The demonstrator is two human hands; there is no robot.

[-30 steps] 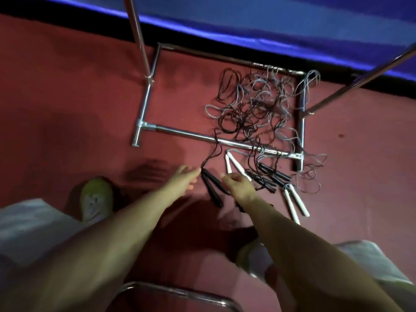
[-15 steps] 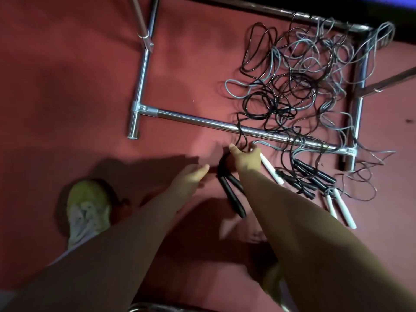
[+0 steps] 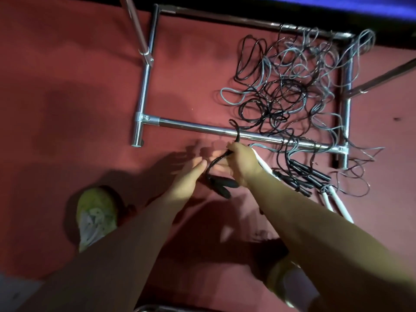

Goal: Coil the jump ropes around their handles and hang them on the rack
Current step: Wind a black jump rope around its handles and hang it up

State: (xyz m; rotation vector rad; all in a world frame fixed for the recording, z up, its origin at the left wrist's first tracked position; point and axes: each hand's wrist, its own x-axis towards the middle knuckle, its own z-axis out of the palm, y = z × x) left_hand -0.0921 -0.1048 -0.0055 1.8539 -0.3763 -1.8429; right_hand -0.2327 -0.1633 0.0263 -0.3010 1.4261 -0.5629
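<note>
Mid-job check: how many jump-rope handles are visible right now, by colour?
Black handles: 6. 2 are on the cord that the right hand pinches, and about 4 overlap in a cluster.
White handles: 3. 2 lie side by side, and at least 1 is partly hidden under the right wrist.
Total: about 9, since overlaps make this approximate.

Dim, warm lighting from above casts dark arm shadows on the red carpeted floor [image 3: 67, 86]; glare streaks the chrome tubular rack base [image 3: 202, 128]; wide-angle bending and motion blur soften the edges.
</note>
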